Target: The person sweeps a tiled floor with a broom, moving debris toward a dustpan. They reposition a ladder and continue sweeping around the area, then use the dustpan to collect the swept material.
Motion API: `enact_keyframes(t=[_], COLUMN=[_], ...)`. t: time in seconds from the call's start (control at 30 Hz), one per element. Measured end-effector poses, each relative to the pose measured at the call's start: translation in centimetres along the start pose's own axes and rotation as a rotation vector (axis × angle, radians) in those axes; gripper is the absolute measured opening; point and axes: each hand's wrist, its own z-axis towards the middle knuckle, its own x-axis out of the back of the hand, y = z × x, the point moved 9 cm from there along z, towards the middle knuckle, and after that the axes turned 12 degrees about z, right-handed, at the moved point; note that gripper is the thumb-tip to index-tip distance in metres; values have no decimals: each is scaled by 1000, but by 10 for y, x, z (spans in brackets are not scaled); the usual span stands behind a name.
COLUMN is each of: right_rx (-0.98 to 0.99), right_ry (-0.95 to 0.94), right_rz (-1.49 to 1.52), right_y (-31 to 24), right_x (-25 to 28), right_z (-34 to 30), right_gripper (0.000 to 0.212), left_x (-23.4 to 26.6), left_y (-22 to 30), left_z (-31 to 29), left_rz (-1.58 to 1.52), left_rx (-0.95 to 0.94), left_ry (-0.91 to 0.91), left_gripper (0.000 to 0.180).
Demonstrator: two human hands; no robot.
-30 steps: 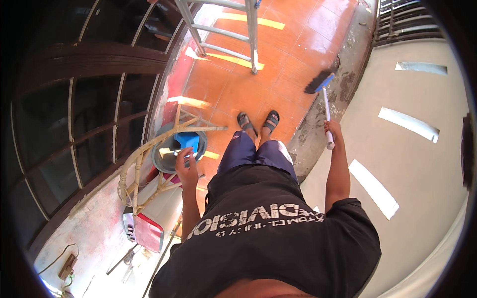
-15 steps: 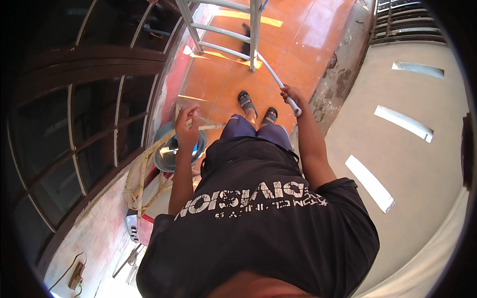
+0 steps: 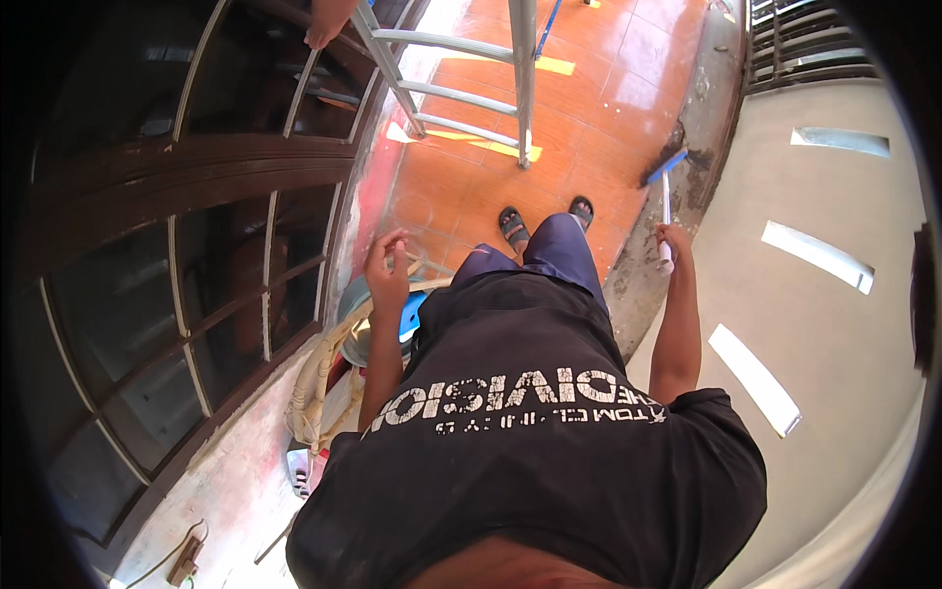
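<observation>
My right hand (image 3: 672, 240) grips the white handle of a broom (image 3: 667, 196), out to the right. Its blue head with dark bristles (image 3: 665, 167) is at the grimy strip along the right edge of the tiles. My left hand (image 3: 389, 273) is raised on the left, fingers loosely bent and apart, with nothing visible in it. Under that hand and forearm is a grey bucket (image 3: 355, 334), partly hidden, with a blue thing (image 3: 410, 316) beside or in it.
A metal ladder (image 3: 456, 96) stands ahead on orange tiles (image 3: 579, 147). Another person's hand or foot (image 3: 329, 20) shows at the top. Dark-framed windows (image 3: 128, 294) line the left, near a pale bundled frame (image 3: 319, 383). A beige wall (image 3: 824, 216) runs along the right.
The broom has swung right, from behind the ladder to the side strip, with my right hand moving right. My feet have stepped. More of the other person shows at the top.
</observation>
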Motion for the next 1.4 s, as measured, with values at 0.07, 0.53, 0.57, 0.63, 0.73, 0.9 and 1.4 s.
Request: enact_keyframes(t=[0.07,0.53,0.57,0.63,0.73,0.9,1.4], right_rx=[13,-94,-112,-142,18,-122,-222], right_ry=[-1,-733,-781,-804,-784,-635,-72], right_rz=[238,118,171,145,-139,162,284], right_y=[-31,-204,-206,-203,-193,-126,-88], right_x=[-20,-327,-342,-361,-376,-264,123], right_z=[-18,140,153,177,198,187,18], right_gripper=[11,46,46,44,32,43,15], left_x=[-16,-83,-86,-96,-120,-161,-202], left_y=[11,75,76,78,82,112,150], left_z=[5,-3,-7,-11,-6,16,66], left_rz=[34,378,392,398,377,407,227], left_rx=[-13,136,165,221,274,197,125], left_ry=[-64,-279,-289,-293,-303,-368,-245], left_gripper=[19,17,17,18,19,19,18])
